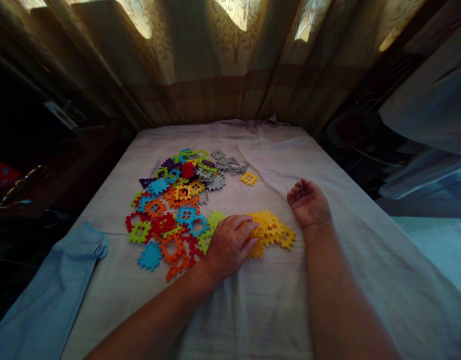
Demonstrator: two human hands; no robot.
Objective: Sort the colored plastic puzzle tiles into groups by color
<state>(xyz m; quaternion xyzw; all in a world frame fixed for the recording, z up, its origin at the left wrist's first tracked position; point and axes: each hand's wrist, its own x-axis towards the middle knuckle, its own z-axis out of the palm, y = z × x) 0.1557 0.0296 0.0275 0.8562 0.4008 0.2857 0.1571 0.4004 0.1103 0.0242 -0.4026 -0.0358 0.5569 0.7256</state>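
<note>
My left hand (230, 245) reaches over the right edge of a mixed pile of plastic interlocking tiles (172, 217). Its thumb and fingers are bent round a yellow interlocking tile (257, 247), partly hidden by the fingers. Just right of this hand, more yellow tiles (270, 225) overlap in a small heap. My right hand (309, 204) rests palm up to the right of that heap, fingers loosely curled and nothing in them. A single yellow window-shaped tile (249, 178) lies apart, farther back. Green tiles (216, 218) are partly covered by the left hand.
Grey tiles (230, 164) gather at the back of the pile. A pale sheet (275, 300) covers the surface underneath. Light blue cloth (53, 285) hangs over the left edge. Patterned curtains (230, 65) close off the far side, and dark furniture (46, 165) stands left.
</note>
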